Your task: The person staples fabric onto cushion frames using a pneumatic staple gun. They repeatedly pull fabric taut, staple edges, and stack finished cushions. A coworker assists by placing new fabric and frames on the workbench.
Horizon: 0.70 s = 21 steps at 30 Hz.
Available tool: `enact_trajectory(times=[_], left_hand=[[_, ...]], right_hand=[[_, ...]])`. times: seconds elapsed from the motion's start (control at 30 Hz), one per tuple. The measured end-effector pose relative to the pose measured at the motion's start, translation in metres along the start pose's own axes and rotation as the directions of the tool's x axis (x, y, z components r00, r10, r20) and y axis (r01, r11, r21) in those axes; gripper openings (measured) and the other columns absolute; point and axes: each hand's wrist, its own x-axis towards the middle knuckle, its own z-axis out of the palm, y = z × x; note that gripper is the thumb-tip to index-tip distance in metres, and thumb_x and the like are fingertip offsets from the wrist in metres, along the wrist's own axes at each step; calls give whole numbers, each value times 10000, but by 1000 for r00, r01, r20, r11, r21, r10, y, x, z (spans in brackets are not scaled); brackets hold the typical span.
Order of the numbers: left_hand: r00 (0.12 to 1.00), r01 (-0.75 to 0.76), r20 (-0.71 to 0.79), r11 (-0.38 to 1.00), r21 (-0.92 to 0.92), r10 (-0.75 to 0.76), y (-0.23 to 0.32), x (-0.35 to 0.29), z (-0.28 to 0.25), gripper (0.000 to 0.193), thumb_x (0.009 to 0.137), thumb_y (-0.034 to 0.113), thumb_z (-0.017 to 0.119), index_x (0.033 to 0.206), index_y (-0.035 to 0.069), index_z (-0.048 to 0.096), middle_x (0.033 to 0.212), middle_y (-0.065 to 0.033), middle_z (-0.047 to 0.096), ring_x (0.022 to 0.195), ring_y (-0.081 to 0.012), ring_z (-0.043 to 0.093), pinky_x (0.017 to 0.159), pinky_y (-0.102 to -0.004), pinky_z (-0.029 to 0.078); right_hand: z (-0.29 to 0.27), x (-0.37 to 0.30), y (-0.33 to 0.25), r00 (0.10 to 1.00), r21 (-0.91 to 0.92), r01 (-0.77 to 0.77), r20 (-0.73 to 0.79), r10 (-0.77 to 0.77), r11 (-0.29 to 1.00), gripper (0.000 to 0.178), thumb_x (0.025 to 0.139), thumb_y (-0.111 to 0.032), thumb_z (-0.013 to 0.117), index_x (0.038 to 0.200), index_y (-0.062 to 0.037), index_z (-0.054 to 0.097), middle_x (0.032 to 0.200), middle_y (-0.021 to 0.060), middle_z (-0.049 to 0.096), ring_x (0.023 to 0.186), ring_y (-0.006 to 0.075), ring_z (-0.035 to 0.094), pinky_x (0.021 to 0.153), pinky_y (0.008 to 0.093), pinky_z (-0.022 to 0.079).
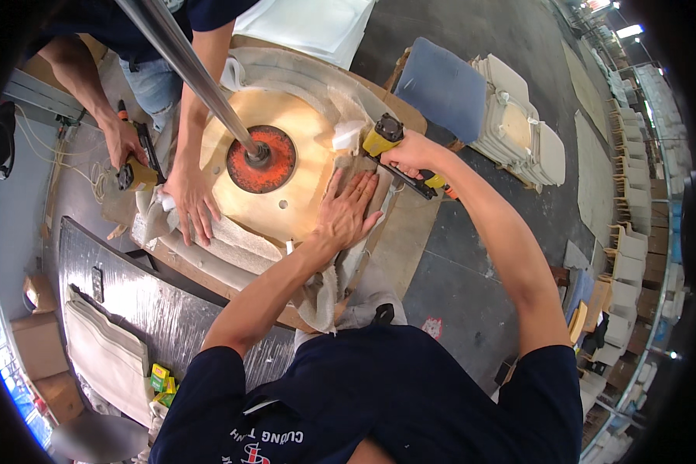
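My left hand point(348, 210) lies flat, fingers spread, pressing pale fabric point(329, 290) down over the rim of a round wooden seat base point(305, 166). My right hand point(414, 153) grips a yellow and black staple gun point(387, 138), its nose against the fabric at the base's right edge. A metal pole point(189, 66) rises from a red-orange plate point(261, 158) at the base's centre. Across from me, another person holds a second yellow staple gun point(135, 172) in one hand and presses the fabric with the other hand point(192, 203).
A silver-wrapped bench point(147, 301) with folded cloth and small yellow-green boxes point(161, 380) stands at lower left. A blue cushion point(441, 87) and stacked pale seat pads point(518, 124) lie at upper right. Rows of chair frames line the right edge. Cardboard boxes sit far left.
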Motion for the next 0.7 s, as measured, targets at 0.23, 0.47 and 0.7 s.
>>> enact_trajectory(times=[0.23, 0.47, 0.7], left_hand=[[992, 116, -44, 993, -25, -117, 1, -10, -5, 775, 1051, 524, 541, 1647, 47, 408, 1657, -107, 499, 1576, -212, 395, 1262, -522, 260], [979, 201, -39, 978, 49, -199, 2, -34, -16, 777, 1034, 514, 583, 1657, 86, 400, 1666, -69, 490, 1566, -205, 398, 1200, -548, 334], [963, 235, 78, 944, 231, -259, 13, -29, -22, 749, 1040, 474, 568, 1624, 27, 424, 1661, -108, 484, 1549, -239, 411, 1224, -558, 320]], right_hand=[[10, -9, -11, 998, -86, -17, 56, 22, 996, 328, 828, -273, 795, 706, -30, 611, 549, 57, 548, 434, 163, 527, 423, 355, 445], [18, -10, -11, 995, -107, -46, 87, 55, 993, 331, 883, -249, 809, 738, -60, 580, 579, -1, 496, 443, 103, 457, 424, 298, 369], [32, -15, -8, 995, -152, -23, 91, 37, 988, 349, 837, -310, 823, 746, -21, 650, 587, 56, 574, 463, 162, 536, 454, 341, 429]])
